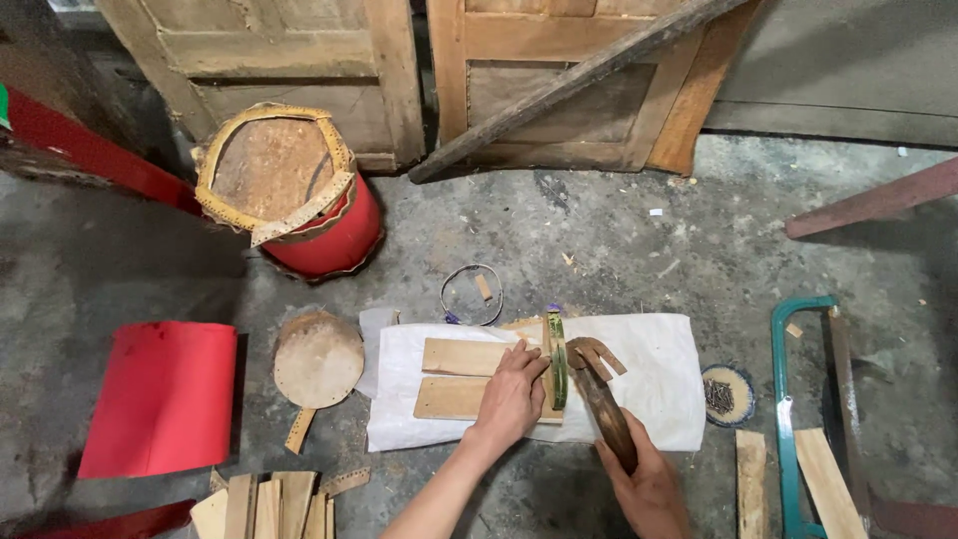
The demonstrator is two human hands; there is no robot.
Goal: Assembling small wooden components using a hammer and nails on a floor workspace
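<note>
Wooden slats (464, 377) lie uncut under the flat, unclenched left hand (511, 394); right hand (649, 489) grip clamped on curved blade handle (607, 411), cutting unstarted.

Rough grey concrete floor (619, 230), stained and littered with chips; beyond it weathered wooden doors (559, 80) stand, a dark plank (579, 80) leaning across them

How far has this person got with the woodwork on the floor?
Done, it seems: a red drum stands by the door, and cut wood strips lie stacked at the lower left. In hand: the left hand presses flat wood pieces onto a white sheet, while the right hand holds a curved hammer-like tool. Left: the red sheet and round disc lie unused.
</note>
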